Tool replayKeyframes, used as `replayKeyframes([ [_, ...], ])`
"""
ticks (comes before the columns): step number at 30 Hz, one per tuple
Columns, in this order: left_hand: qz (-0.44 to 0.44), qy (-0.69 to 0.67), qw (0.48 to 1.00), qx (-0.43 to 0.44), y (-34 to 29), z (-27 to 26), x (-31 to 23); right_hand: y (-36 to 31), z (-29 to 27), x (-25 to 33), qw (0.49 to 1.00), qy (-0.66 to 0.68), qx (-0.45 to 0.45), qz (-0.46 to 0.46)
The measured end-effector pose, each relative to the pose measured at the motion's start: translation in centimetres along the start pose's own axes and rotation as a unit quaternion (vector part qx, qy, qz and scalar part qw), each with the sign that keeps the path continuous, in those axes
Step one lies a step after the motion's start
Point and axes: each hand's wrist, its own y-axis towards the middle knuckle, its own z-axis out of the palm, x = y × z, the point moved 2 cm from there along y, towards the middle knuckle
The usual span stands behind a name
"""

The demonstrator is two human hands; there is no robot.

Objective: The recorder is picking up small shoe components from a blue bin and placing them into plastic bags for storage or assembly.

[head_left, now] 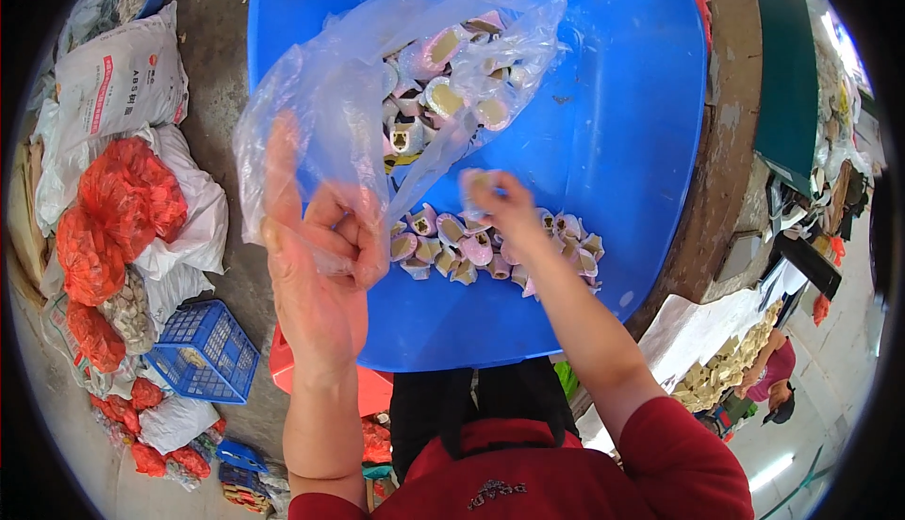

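Note:
A clear plastic bag point(325, 77) lies inside a big blue tub point(627, 133), its mouth facing me. Within it are several small hollow pieces point(443, 98), pink and white outside and beige inside. My left hand point(320, 247) grips the bag's near left edge, index finger stretched up behind the film and the other fingers curled. Over a band of similar loose pieces point(476, 248) on the tub's near floor is my right hand point(504, 209). Its fingers pinch one small beige-and-pale piece point(479, 185), blurred by motion.
On the left floor stand a white sack point(123, 82), red plastic bags point(132, 199) and a blue crate point(203, 350). A red container point(283, 364) is under the tub's near left edge. Worn boards point(726, 143) run along the right. Another person point(773, 374) is at far right.

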Motion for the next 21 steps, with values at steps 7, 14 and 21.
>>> replayKeyframes([
  [7, -0.003, 0.038, 0.999, -0.038, -0.3, 0.6, -0.3, -3.1, -1.1, 13.8, 0.953, 0.288, 0.091, -0.025],
  [14, 0.015, 0.029, 0.999, -0.031, -0.5, 0.2, -0.6, -2.8, 2.5, 15.1, 0.980, 0.009, 0.141, -0.138],
  [21, 0.028, 0.008, 0.999, -0.026, -0.5, 0.4, -0.2, -4.0, 0.0, 0.9, 0.745, -0.629, 0.190, -0.118],
])
